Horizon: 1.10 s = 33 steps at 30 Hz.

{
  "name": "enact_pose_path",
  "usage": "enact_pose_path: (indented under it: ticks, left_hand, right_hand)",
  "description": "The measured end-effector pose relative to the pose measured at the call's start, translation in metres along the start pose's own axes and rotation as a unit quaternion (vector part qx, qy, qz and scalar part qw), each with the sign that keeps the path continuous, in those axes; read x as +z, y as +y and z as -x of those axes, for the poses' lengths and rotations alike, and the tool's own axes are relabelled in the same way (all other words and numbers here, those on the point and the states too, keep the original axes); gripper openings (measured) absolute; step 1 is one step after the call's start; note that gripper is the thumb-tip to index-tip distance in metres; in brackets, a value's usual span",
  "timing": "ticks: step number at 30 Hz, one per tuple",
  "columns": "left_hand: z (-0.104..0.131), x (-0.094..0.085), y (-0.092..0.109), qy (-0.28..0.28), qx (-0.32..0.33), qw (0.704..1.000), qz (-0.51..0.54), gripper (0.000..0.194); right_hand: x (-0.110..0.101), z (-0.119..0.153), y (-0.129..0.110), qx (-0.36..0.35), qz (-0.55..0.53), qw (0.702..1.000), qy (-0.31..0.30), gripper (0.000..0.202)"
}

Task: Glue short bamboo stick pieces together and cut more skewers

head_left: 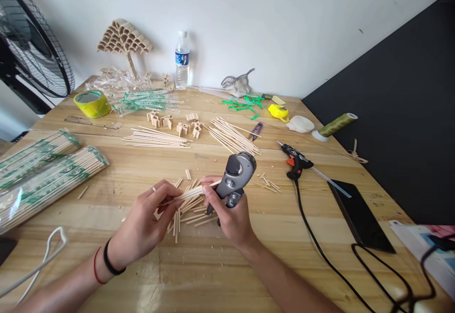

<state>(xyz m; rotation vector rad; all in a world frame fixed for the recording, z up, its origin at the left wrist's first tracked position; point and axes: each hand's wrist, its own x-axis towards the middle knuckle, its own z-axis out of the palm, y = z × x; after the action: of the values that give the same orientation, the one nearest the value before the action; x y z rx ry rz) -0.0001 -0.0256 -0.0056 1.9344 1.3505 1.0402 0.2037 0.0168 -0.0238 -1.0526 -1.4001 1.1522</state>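
Between finger and thumb, my left hand (151, 211) pinches a few thin wooden sticks (194, 192) at their left end. My right hand (232, 218) holds a grey pipe-cutter-like hand tool (236, 178) with a curved jaw pointing up. Its thumb and forefinger also touch the right end of those sticks. Right under both hands lies a loose pile of cut sticks (177, 225) on the wooden table (199, 275). Part of the tool's handles is hidden by my right palm.
Long sticks (156, 138) and small glued stick pieces (183, 128) lie behind. Packed sticks (53, 180) are at left. A glue gun (296, 159) with its cord, a black phone-like slab (360, 216), purple snips (256, 131) and a tape measure (279, 112) are at right. A water bottle (182, 61) stands behind.
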Motion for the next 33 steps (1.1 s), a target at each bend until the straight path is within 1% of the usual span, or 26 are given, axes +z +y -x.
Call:
enact_pose_path:
  ticks: [3,6,10,12,14,15,16,18,20,22,24,28,33]
  left_hand:
    - [0.0,0.0,-0.002,0.014,-0.011,1.0,0.002,0.007]
    - [-0.001,-0.001,-0.003,0.023,-0.035,0.999,0.013,0.007]
    - [-0.001,-0.003,-0.002,0.003,-0.043,0.999,0.009,0.014]
    - [-0.001,-0.005,-0.001,0.0,-0.039,0.999,-0.003,0.017]
    - [-0.002,-0.008,0.001,0.014,-0.039,0.999,-0.016,0.017]
    - [-0.003,-0.01,0.001,0.026,-0.041,0.999,-0.021,0.017]
    - [-0.003,-0.012,0.001,0.039,-0.042,0.998,-0.026,0.017]
    - [-0.003,-0.015,0.001,0.07,-0.044,0.996,-0.027,0.017]
    - [-0.002,-0.018,0.001,0.097,-0.044,0.994,-0.016,0.017]
    - [0.0,-0.019,0.0,0.11,-0.039,0.993,0.001,0.017]
    - [0.003,-0.019,0.001,0.108,-0.025,0.994,0.012,0.015]
    - [0.006,-0.017,0.006,0.074,0.02,0.997,0.004,0.011]
    - [0.005,-0.012,0.01,0.048,0.07,0.996,-0.021,0.014]
  right_hand:
    - [0.001,0.001,0.0,0.0,-0.007,1.0,-0.012,0.023]
    - [0.004,0.003,0.0,-0.009,-0.007,1.0,-0.022,0.02]
    - [0.005,0.005,0.0,-0.039,0.008,0.999,-0.036,0.016]
    - [0.003,0.005,0.0,-0.068,0.027,0.996,-0.043,0.013]
    - [-0.002,0.001,0.0,-0.119,0.066,0.99,-0.045,0.01]
    - [-0.006,-0.002,0.001,-0.151,0.09,0.983,-0.044,0.011]
    - [-0.009,-0.005,0.002,-0.185,0.115,0.975,-0.046,0.017]
    - [-0.017,-0.011,0.005,-0.243,0.165,0.955,-0.051,0.037]
    - [-0.023,-0.017,0.007,-0.271,0.223,0.935,-0.054,0.051]
    - [-0.026,-0.02,0.009,-0.276,0.27,0.921,-0.049,0.058]
    - [-0.026,-0.021,0.01,-0.278,0.3,0.911,-0.043,0.059]
    - [-0.021,-0.018,0.01,-0.29,0.324,0.899,-0.052,0.058]
    - [-0.014,-0.013,0.01,-0.297,0.329,0.894,-0.07,0.058]
